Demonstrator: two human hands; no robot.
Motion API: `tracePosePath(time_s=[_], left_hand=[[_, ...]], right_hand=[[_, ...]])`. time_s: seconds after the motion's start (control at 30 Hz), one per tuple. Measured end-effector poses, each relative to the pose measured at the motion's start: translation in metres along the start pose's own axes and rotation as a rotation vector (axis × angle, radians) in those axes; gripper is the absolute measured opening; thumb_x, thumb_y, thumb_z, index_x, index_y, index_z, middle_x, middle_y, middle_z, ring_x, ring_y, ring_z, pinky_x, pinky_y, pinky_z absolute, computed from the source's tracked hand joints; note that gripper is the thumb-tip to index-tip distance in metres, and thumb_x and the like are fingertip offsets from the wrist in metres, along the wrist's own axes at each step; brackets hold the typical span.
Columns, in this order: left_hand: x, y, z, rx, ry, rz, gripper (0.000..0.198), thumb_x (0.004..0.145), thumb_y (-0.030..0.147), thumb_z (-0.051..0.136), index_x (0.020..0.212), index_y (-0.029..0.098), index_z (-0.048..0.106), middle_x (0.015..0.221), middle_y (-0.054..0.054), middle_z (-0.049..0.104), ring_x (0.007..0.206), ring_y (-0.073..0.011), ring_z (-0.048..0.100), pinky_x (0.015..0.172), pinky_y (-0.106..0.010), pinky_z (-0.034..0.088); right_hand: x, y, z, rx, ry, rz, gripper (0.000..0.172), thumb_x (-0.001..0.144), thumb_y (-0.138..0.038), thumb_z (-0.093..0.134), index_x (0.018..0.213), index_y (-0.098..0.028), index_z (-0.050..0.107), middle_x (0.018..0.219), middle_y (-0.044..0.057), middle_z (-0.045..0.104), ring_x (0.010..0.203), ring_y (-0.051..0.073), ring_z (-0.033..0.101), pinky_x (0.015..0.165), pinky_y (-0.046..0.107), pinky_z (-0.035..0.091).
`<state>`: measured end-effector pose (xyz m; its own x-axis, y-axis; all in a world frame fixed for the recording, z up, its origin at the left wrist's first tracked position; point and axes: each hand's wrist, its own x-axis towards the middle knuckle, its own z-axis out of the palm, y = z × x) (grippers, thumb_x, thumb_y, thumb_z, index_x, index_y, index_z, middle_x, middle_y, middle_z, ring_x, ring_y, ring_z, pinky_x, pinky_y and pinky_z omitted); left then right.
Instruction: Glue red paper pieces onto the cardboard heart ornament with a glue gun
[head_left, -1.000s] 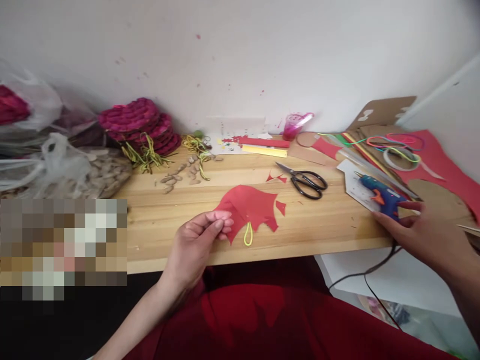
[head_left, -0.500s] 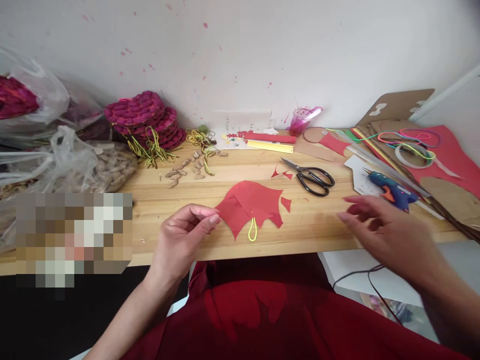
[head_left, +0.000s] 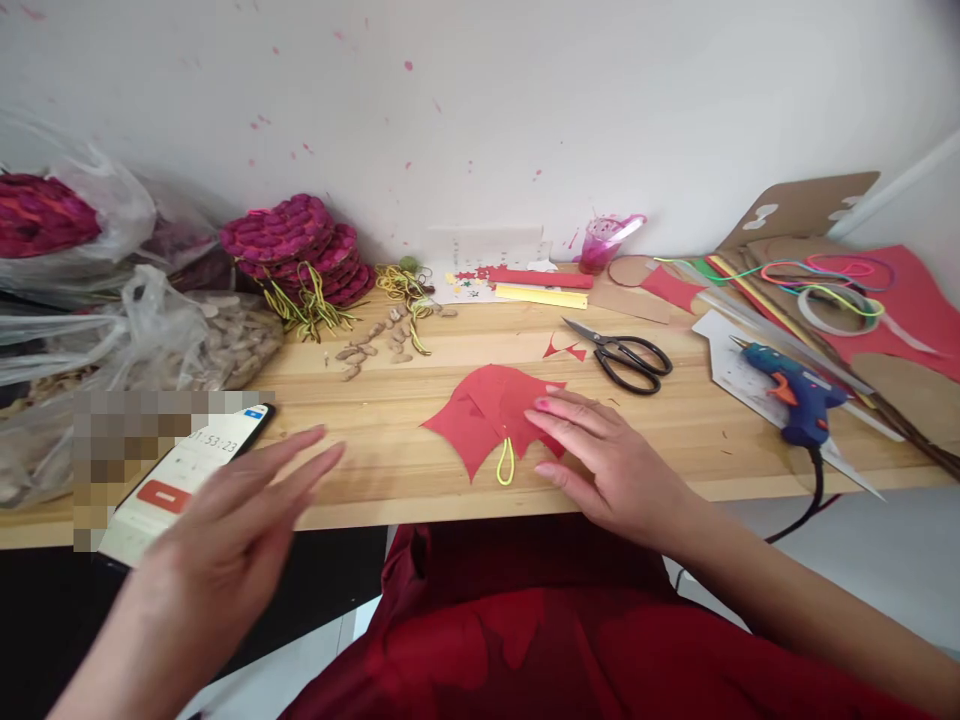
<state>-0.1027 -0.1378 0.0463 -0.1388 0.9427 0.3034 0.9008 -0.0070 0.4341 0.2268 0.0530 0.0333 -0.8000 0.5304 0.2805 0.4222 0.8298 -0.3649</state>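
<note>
A red paper cutout [head_left: 480, 405] with pointed edges lies flat near the table's front edge. From its lower side a yellow cord loop [head_left: 506, 463] sticks out toward me. My right hand [head_left: 611, 460] rests on the cutout's right part, fingers stretched out and covering that side. Over the front left of the table, my left hand [head_left: 232, 535] is slightly blurred, its fingers extended and nothing in them. It is nearest to a phone [head_left: 169, 490] with a lit screen, which it partly covers.
Black-handled scissors [head_left: 630, 360] lie behind my right hand, beside red paper scraps [head_left: 562, 348]. A blue glue gun [head_left: 802, 395] sits at the right. Peanuts [head_left: 367, 350], a stack of woven purple pieces [head_left: 289, 245] and plastic bags [head_left: 142, 330] occupy the left. A pink-stained cup [head_left: 600, 243] stands behind.
My left hand has left the cutout's left corner and swung left toward the phone. My right hand has come in from the right onto the cutout. A small scrap beside the cutout is no longer visible.
</note>
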Motion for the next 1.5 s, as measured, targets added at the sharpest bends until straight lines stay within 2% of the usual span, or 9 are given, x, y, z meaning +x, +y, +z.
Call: tracePosePath(time_s=[0.07,0.13,0.23,0.33,0.63,0.87,1.1,1.33,1.5], left_hand=[[0.018,0.020,0.026,0.062,-0.032,0.208,0.062,0.099,0.030,0.055,0.157,0.034,0.035,0.155,-0.003,0.051,0.141,-0.0276,0.049,0.118,-0.047,0.041],[0.035,0.038,0.053,0.134,-0.089,0.358,0.070,0.099,0.037,0.056,0.160,0.025,0.025,0.158,-0.010,0.046,0.148,-0.0297,0.039,0.119,-0.049,0.040],[0.057,0.056,0.082,0.190,-0.146,0.401,0.061,0.101,0.038,0.052,0.154,0.011,0.038,0.156,-0.018,0.047,0.147,-0.0303,0.041,0.118,-0.049,0.041],[0.069,0.064,0.094,0.203,-0.153,0.408,0.060,0.100,0.042,0.052,0.147,0.005,0.046,0.151,-0.022,0.051,0.142,-0.0326,0.047,0.115,-0.050,0.045],[0.075,0.061,0.097,0.154,-0.136,0.405,0.045,0.099,0.035,0.055,0.135,0.007,0.058,0.141,-0.020,0.060,0.132,-0.0324,0.057,0.108,-0.048,0.052],[0.071,0.060,0.092,0.108,-0.106,0.416,0.037,0.099,0.030,0.056,0.130,0.010,0.061,0.136,-0.018,0.062,0.129,-0.0317,0.059,0.102,-0.048,0.056],[0.067,0.052,0.092,-0.034,-0.027,0.372,0.031,0.098,0.016,0.056,0.129,0.014,0.062,0.130,-0.014,0.063,0.118,-0.0233,0.063,0.102,-0.040,0.056],[0.076,0.051,0.089,0.078,-0.150,0.445,0.042,0.093,0.001,0.050,0.134,0.009,0.057,0.129,-0.017,0.059,0.119,-0.0283,0.055,0.103,-0.048,0.054],[0.078,0.049,0.087,0.095,-0.167,0.451,0.046,0.091,-0.002,0.050,0.135,0.009,0.056,0.132,-0.017,0.059,0.122,-0.0280,0.054,0.107,-0.047,0.052]], right_hand=[[0.003,-0.004,0.005,-0.050,-0.062,-0.015,0.061,0.101,-0.046,0.051,0.151,-0.012,0.047,0.155,0.018,0.049,0.148,0.033,0.038,0.117,0.055,0.038],[0.005,-0.007,0.010,-0.086,-0.104,-0.019,0.069,0.101,-0.048,0.049,0.156,-0.008,0.038,0.160,0.020,0.041,0.152,0.034,0.030,0.119,0.056,0.034],[0.006,-0.010,0.015,-0.116,-0.141,0.006,0.071,0.101,-0.051,0.048,0.157,-0.010,0.036,0.161,0.019,0.038,0.154,0.033,0.026,0.121,0.057,0.029],[0.006,-0.010,0.020,-0.129,-0.171,0.032,0.072,0.100,-0.055,0.046,0.157,-0.011,0.036,0.161,0.020,0.039,0.153,0.034,0.029,0.121,0.058,0.029],[0.005,-0.007,0.018,-0.184,-0.222,0.006,0.083,0.098,-0.065,0.043,0.155,-0.005,0.039,0.160,0.022,0.038,0.151,0.035,0.033,0.121,0.057,0.031],[-0.002,-0.007,0.013,-0.173,-0.210,-0.033,0.066,0.102,-0.053,0.044,0.152,-0.010,0.046,0.159,0.019,0.042,0.152,0.032,0.032,0.121,0.055,0.032],[-0.003,0.000,0.009,-0.135,-0.223,-0.070,0.056,0.103,-0.049,0.045,0.148,-0.018,0.054,0.157,0.019,0.045,0.151,0.034,0.032,0.119,0.058,0.034],[0.003,-0.003,0.011,-0.104,-0.181,-0.028,0.056,0.103,-0.045,0.044,0.148,-0.012,0.054,0.155,0.020,0.048,0.151,0.032,0.034,0.119,0.054,0.036],[0.004,0.003,0.012,-0.130,-0.209,-0.009,0.057,0.105,-0.046,0.038,0.151,-0.013,0.049,0.158,0.016,0.045,0.151,0.029,0.034,0.121,0.053,0.034]])
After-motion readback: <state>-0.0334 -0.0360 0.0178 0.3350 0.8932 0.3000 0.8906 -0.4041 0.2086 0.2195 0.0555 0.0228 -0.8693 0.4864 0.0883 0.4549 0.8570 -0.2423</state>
